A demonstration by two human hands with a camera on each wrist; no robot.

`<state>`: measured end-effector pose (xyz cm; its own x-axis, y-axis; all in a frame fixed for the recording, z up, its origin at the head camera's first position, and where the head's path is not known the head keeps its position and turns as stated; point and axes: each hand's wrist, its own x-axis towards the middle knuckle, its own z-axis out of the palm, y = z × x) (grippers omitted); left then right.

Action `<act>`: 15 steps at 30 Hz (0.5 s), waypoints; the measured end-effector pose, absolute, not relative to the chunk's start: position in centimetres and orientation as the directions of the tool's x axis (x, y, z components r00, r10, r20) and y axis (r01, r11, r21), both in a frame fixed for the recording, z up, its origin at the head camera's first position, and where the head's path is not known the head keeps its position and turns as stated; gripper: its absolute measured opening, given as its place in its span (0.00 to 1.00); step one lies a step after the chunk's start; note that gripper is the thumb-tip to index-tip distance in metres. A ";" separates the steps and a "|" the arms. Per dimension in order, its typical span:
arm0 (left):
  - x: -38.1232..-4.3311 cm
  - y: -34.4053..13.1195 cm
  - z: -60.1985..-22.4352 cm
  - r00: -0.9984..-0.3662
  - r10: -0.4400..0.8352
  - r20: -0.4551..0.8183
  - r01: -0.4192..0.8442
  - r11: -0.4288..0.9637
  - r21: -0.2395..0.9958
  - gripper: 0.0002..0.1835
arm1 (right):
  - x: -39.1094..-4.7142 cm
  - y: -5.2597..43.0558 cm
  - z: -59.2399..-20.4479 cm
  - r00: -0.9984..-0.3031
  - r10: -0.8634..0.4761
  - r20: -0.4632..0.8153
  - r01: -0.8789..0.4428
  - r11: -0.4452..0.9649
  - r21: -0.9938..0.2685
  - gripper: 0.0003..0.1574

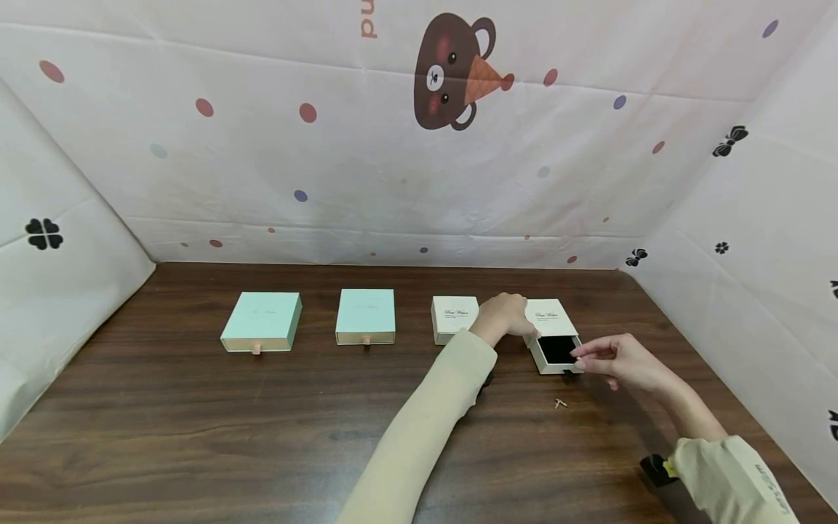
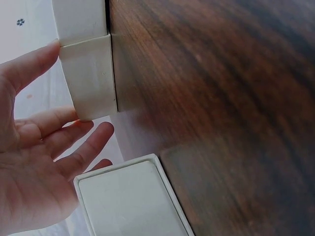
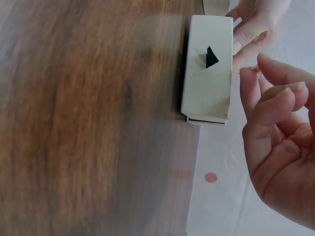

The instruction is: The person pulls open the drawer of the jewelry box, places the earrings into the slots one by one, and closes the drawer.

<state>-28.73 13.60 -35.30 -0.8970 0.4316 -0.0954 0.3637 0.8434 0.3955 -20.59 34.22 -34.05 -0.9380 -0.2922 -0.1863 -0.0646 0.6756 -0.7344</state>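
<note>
At the right of the row in the head view stands a white drawer box (image 1: 548,316), its drawer (image 1: 557,351) pulled out toward the front and showing a black lining. My left hand (image 1: 503,317) grips this box's sleeve (image 2: 88,76), with the thumb near the seam to the drawer and fingers at the far end. Over the drawer's front right corner, my right hand (image 1: 625,362) pinches a tiny gold-coloured piece (image 3: 256,69) between thumb and index fingertips. Its exact kind I cannot tell. A black pull tab (image 3: 211,58) sticks out of the drawer front.
On the table in front of the drawer lie small gold-coloured pieces (image 1: 559,402). Left of my left hand stands a smaller white box (image 1: 453,318). Farther left are two mint-green drawer boxes, one in the middle (image 1: 365,314) and one at the left (image 1: 263,317).
</note>
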 end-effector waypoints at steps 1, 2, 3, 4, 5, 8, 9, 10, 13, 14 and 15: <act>-28.7 13.6 -35.3 -0.897 0.431 -0.098 0.362 0.845 0.393 0.31 | -20.7 34.2 -34.1 -0.940 -0.285 -0.185 -0.062 0.681 -0.730 0.25; -28.8 13.6 -35.3 -0.897 0.431 -0.099 0.363 0.846 0.391 0.31 | -20.7 34.1 -34.1 -0.942 -0.282 -0.182 -0.064 0.684 -0.727 0.24; -28.8 13.7 -35.3 -0.897 0.430 -0.102 0.362 0.847 0.389 0.31 | -20.8 34.0 -34.1 -0.942 -0.284 -0.177 -0.070 0.684 -0.726 0.24; -28.8 13.7 -35.3 -0.897 0.429 -0.104 0.361 0.848 0.387 0.31 | -20.9 33.9 -34.1 -0.943 -0.279 -0.179 -0.066 0.686 -0.725 0.24; -28.9 13.7 -35.3 -0.897 0.429 -0.106 0.361 0.849 0.385 0.32 | -21.0 33.8 -34.2 -0.944 -0.278 -0.178 -0.066 0.686 -0.724 0.24; -28.9 13.7 -35.4 -0.897 0.428 -0.108 0.360 0.851 0.382 0.31 | -21.2 33.6 -34.2 -0.945 -0.276 -0.173 -0.065 0.681 -0.729 0.24; -28.9 13.7 -35.4 -0.897 0.428 -0.107 0.361 0.851 0.381 0.31 | -21.3 33.5 -34.3 -0.946 -0.273 -0.172 -0.063 0.679 -0.731 0.24; -28.9 13.7 -35.4 -0.897 0.429 -0.104 0.363 0.851 0.380 0.31 | -21.4 33.4 -34.3 -0.948 -0.265 -0.176 -0.054 0.680 -0.732 0.25; -28.9 13.7 -35.3 -0.897 0.432 -0.099 0.367 0.849 0.379 0.30 | -21.6 33.2 -34.4 -0.949 -0.265 -0.172 -0.056 0.676 -0.735 0.25; -29.0 13.6 -35.3 -0.897 0.432 -0.099 0.367 0.849 0.379 0.29 | -21.7 33.2 -34.4 -0.949 -0.264 -0.173 -0.055 0.677 -0.734 0.25; -29.0 13.6 -35.3 -0.897 0.431 -0.100 0.366 0.849 0.381 0.29 | -21.7 33.1 -34.4 -0.949 -0.261 -0.174 -0.052 0.678 -0.733 0.25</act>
<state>-28.96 13.65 -35.31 -0.8967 0.4312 -0.0999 0.3660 0.8492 0.3806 -21.74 33.13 -34.44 -0.9495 -0.2610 -0.1742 -0.0519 0.6780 -0.7332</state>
